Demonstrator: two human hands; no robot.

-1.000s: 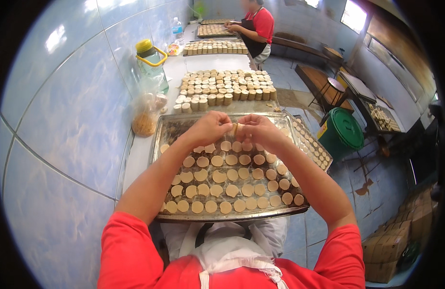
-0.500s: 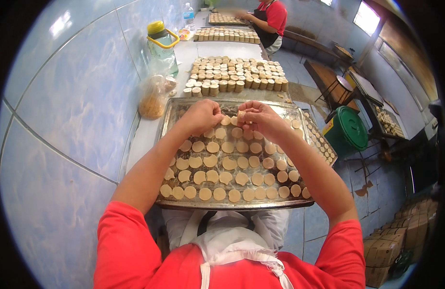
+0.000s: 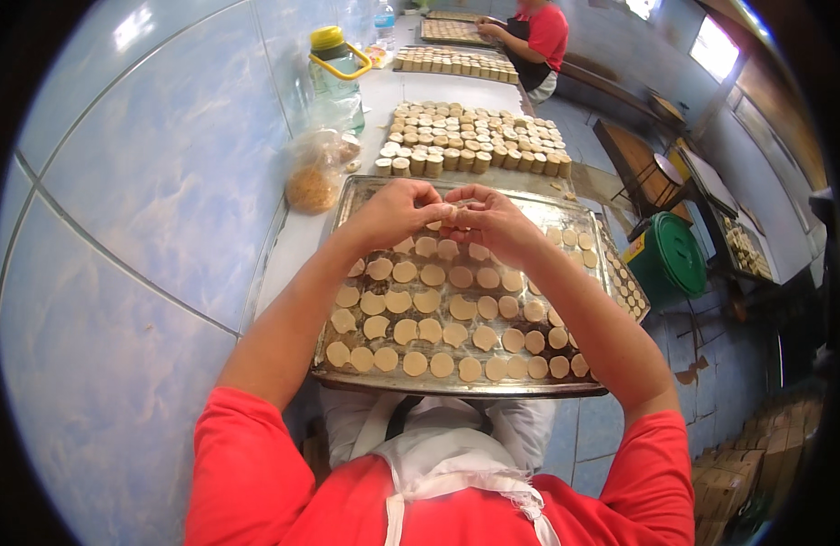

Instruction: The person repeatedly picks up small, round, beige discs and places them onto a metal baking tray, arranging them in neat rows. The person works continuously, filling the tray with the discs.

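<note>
A metal baking tray lies before me with several rows of thin, pale dough rounds, some with nibbled or notched edges. My left hand and my right hand meet over its far part. Fingertips of both pinch a small pale dough piece between them. The right fingers curl round it, so its full shape and whether it is one layer or several are hidden. Beyond the tray stand close-packed short stacks of round pieces.
At the wall stand a jug with yellow lid and handle and a plastic bag of brown food. A second tray and a green lidded bin are at the right. Another person works at the far end beside more trays.
My left hand has come away from the tray's row and joined my right hand at the dough piece. The whole view has shifted slightly to the right.
</note>
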